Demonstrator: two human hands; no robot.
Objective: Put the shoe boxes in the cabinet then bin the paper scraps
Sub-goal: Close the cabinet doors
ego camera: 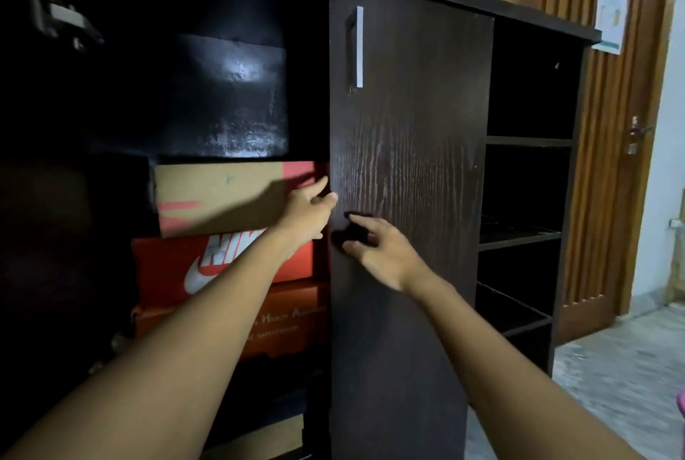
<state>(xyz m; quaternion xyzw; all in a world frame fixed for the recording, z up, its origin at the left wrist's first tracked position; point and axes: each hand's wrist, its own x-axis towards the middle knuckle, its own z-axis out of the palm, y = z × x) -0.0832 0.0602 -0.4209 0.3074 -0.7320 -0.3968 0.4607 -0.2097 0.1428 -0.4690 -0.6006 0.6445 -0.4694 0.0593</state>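
Cardboard boxes (222,196) sit stacked in the cabinet (407,148); left hand (309,211) and right hand (385,255) are loose, empty. Next, likely: find scraps.

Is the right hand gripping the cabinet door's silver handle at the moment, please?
No, the right hand is open in front of the cabinet door, well below the silver handle.

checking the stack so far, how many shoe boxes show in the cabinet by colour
black: 1, black box
tan: 2, upper tan box, bottom tan box
orange: 2, nike box, lower orange box
total: 5; dark spots may hide more
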